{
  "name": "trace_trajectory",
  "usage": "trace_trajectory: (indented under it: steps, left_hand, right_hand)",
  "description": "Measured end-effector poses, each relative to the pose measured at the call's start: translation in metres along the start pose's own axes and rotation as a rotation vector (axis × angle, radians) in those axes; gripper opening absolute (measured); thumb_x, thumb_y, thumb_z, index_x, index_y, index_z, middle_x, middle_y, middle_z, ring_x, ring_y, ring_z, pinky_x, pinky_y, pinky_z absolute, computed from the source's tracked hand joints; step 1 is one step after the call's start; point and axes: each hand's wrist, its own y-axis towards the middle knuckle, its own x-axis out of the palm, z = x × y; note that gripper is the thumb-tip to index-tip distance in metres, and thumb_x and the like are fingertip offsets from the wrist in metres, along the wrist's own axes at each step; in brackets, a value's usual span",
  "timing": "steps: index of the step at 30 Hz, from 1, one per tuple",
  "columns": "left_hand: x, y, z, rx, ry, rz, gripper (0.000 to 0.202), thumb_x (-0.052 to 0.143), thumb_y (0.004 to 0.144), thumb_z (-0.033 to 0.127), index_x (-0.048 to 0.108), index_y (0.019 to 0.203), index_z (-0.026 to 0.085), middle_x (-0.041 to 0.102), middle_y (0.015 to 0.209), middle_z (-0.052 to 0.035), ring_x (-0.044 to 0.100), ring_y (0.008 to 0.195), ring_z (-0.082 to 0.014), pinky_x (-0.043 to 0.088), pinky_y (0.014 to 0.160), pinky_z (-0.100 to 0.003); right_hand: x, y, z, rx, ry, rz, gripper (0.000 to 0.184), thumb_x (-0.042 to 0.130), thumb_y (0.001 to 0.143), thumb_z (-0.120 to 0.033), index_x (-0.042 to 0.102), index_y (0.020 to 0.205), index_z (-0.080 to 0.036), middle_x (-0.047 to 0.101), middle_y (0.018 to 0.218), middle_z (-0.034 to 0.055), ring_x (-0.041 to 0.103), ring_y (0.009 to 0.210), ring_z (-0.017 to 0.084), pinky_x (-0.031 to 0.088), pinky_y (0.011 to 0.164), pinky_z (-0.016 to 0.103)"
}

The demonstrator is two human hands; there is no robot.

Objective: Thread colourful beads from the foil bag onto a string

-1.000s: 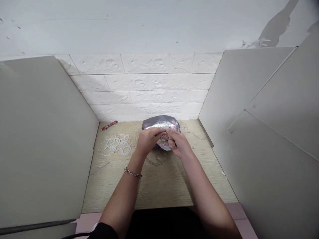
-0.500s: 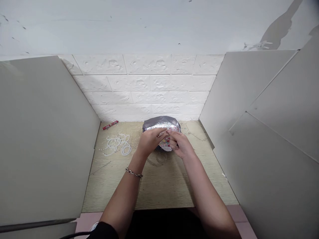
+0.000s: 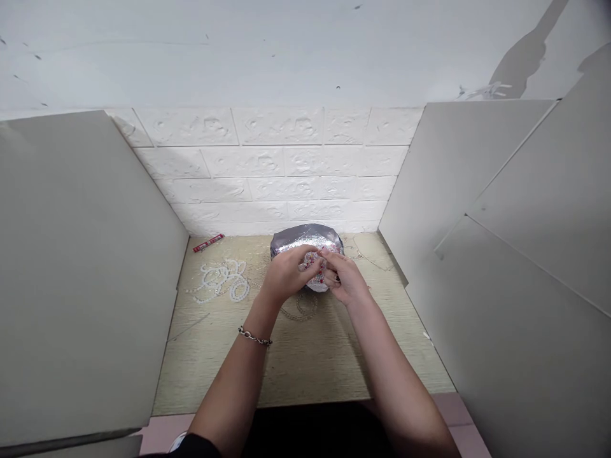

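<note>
A silver foil-lined bag (image 3: pixel 305 236) holding many small coloured beads (image 3: pixel 314 270) stands near the back of the table. Both hands are over its opening, fingertips almost meeting. My left hand (image 3: pixel 286 270) has thumb and fingers bent toward each other; what they pinch, if anything, is too small to make out. The fingers of my right hand (image 3: pixel 342 275) are curled, thumb against forefinger, and whatever lies between them cannot be made out. Just in front of the bag, partly under my hands, lies a clear bead strand (image 3: pixel 303 308).
White bead strands (image 3: pixel 224 280) lie in loops at the left of the table (image 3: pixel 315 366), with a red narrow packet (image 3: pixel 208 243) behind them. Thin strands (image 3: pixel 370 256) lie right of the bag. Grey panels (image 3: pixel 86 267) stand on both sides, a white brick-patterned wall (image 3: pixel 267 162) behind.
My left fingers have bent down a little, thumb lower and farther from the fingers. My right hand has barely moved. The whole view has shifted slightly.
</note>
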Motion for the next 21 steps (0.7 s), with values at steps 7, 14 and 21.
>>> trace_trajectory:
  steps: [7,14,21]
  left_hand:
    - [-0.006,0.0004,0.0031,-0.064,-0.13,-0.065,0.012,0.032,0.076,0.014,0.043,0.078,0.017,0.042,0.057,0.0024,0.04,0.053,-0.0098,0.034,0.052,-0.022]
    - [0.0009,0.0033,0.0009,-0.109,-0.102,-0.053,0.018,0.028,0.083,0.024,0.041,0.072,0.017,0.044,0.059,0.0014,0.041,0.055,-0.0092,0.033,0.052,-0.022]
    - [0.0023,0.0013,-0.0015,-0.088,-0.081,-0.082,0.036,0.045,0.066,0.012,0.04,0.101,0.015,0.049,0.073,-0.0014,0.046,0.066,-0.0124,0.037,0.058,-0.023]
  right_hand:
    - [0.0006,-0.0005,-0.0014,-0.02,0.034,0.01,0.023,0.064,0.057,-0.031,0.052,0.069,-0.015,0.018,0.041,-0.0116,0.013,0.032,0.0,0.008,0.031,0.017]
    - [0.0008,-0.0018,-0.0013,-0.015,0.054,-0.004,0.023,0.064,0.058,-0.031,0.053,0.07,-0.015,0.019,0.041,-0.0116,0.014,0.032,0.0,0.008,0.03,0.016]
    - [0.0005,-0.002,-0.0025,-0.03,0.086,0.021,0.022,0.063,0.059,-0.029,0.053,0.073,-0.015,0.019,0.041,-0.0116,0.013,0.032,0.0,0.008,0.03,0.016]
